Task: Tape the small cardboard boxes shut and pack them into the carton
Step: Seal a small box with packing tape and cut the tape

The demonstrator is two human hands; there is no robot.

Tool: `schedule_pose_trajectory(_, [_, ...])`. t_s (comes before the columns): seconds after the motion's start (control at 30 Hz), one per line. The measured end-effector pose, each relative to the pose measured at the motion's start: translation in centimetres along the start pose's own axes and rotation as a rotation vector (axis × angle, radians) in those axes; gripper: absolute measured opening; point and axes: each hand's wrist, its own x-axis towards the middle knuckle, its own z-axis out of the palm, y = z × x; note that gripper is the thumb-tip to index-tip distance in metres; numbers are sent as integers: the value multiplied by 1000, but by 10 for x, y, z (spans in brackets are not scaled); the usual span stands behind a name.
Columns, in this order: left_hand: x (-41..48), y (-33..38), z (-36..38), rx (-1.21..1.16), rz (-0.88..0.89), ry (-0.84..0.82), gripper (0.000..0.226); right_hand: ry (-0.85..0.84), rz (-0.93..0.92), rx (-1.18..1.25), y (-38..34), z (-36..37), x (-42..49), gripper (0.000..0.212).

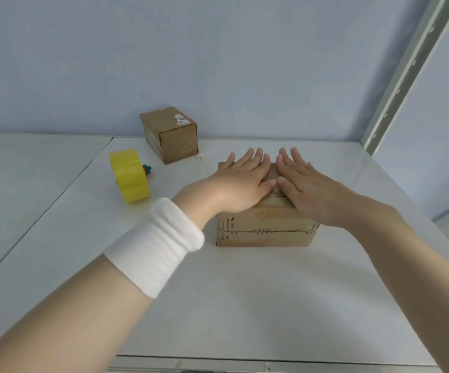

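- White wristband point(154, 247) circles the left forearm.
- Flat, fingers straight and gripping nothing, the left hand point(240, 181) and right hand point(308, 191) press the cardboard box point(266, 226) on the table point(244, 305).
- Farther left stand the yellow tape roll point(130, 175) and second box point(169, 135).

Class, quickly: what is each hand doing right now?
Left hand: open, flat on the near cardboard box.
Right hand: open, flat on the same box.

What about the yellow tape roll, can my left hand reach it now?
Probably yes: the left hand lies flat on the near box, holding nothing, and only bare table separates it from the tape roll.
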Motion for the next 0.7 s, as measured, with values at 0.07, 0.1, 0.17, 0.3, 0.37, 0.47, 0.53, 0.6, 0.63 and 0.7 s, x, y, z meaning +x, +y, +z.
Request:
schedule_pose_trajectory(0.07, [0,-2,-1,-28,24,19,56,26,-29,-31,2,-1,0,53])
schedule_pose_trajectory(0.1, [-1,-2,2,-22,32,45,56,47,-45,-34,2,1,-1,53])
schedule_pose_trajectory(0.17, [-1,-3,12,14,33,81,57,64,-64,-38,2,8,-1,52])
schedule_pose_trajectory(0.3, [-4,-10,14,-305,107,200,52,100,-92,103,4,8,-1,50])
schedule_pose_trajectory(0.37, [-17,-21,17,-604,243,330,45,181,-128,408,6,6,-14,53])
schedule_pose_trajectory(0.47, [-35,-41,37,-534,315,418,58,190,-142,612,12,12,-35,66])
schedule_pose_trajectory(0.53, [-37,-43,41,-547,277,484,62,253,-82,606,16,14,-34,57])
schedule_pose_trajectory(0.6, [-34,-35,27,-735,163,524,46,433,44,605,16,6,-21,32])
schedule_pose_trajectory(0.63, [-29,-32,16,-804,70,489,39,475,126,569,13,-2,-13,24])
schedule_pose_trajectory(0.7, [-16,-30,-3,-798,-102,367,40,415,263,483,9,-16,4,29])
